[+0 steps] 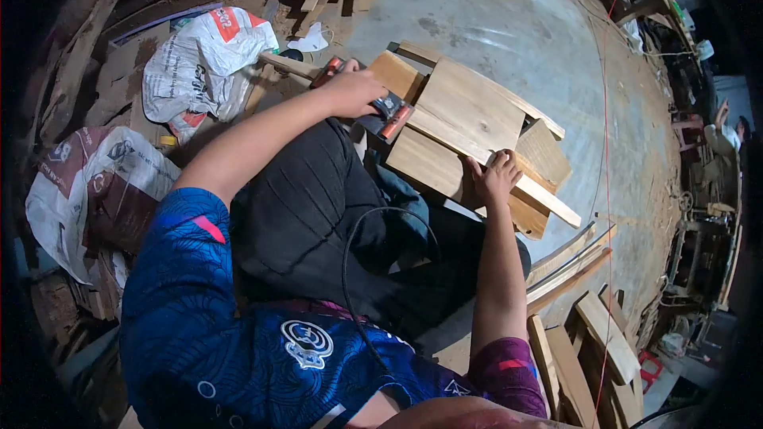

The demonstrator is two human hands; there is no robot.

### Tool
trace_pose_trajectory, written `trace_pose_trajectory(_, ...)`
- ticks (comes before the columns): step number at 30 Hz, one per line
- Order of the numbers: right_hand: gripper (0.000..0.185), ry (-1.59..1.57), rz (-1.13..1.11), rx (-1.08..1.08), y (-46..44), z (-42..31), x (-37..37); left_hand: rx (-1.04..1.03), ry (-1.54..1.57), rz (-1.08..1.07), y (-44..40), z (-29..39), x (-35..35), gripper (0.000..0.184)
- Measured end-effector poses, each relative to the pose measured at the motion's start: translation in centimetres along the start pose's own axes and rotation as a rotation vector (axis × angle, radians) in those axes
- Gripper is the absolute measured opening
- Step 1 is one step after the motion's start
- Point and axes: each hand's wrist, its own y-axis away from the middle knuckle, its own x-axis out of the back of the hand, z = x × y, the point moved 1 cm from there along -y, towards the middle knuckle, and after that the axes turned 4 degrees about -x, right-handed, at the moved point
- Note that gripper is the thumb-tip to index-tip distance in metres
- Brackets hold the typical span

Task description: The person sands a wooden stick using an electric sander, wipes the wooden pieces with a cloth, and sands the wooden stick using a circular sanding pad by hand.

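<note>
My left hand (351,92) is closed on a red and black hand-held power tool (391,115), whose exact kind I cannot make out. The tool sits at the left end of a long, pale wooden strip (453,137). This strip lies across wide wooden boards (477,103) stacked in front of my knees. Towards the strip's right part, my right hand (497,178) grips it, thumb on the near side and fingers curled over the top. Just below the strip lies another flat board (425,163). The tool's underside is hidden.
A black cable (346,258) loops over my lap. White printed sacks (199,63) stand at left among wood scraps. Long strips (572,266) and stacked planks (608,342) lie at right. A thin red line (606,151) crosses the concrete floor (485,8). Another person (727,131) is at far right.
</note>
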Motion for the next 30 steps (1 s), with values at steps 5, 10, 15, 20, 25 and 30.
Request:
trace_pose_trajectory(5,0.091,-0.033,-0.076,-0.029,0.0,-0.5,0.8,0.372,-0.077,0.0,5.6,-7.4,1.5,0.034)
trace_pose_trajectory(10,0.093,-0.051,-0.056,-0.029,0.1,-0.6,1.3,0.675,-0.013,0.02,9.6,-12.0,1.9,0.037)
trace_pose_trajectory(15,0.085,-0.017,-0.013,-0.019,0.1,-0.7,0.7,0.389,0.11,-0.024,2.9,-6.4,1.5,0.025)
trace_pose_trajectory(20,0.091,-0.015,-0.031,-0.039,0.0,-0.4,0.5,0.012,-0.051,-0.014,-3.1,5.5,-1.5,0.021)
trace_pose_trajectory(25,0.098,-0.044,-0.061,-0.039,0.2,-0.8,1.6,0.278,0.044,-0.011,-0.2,0.2,0.1,0.019)
trace_pose_trajectory(30,0.094,-0.024,0.023,-0.009,0.3,-0.7,1.5,0.514,-0.01,0.004,7.1,-10.1,1.7,0.032)
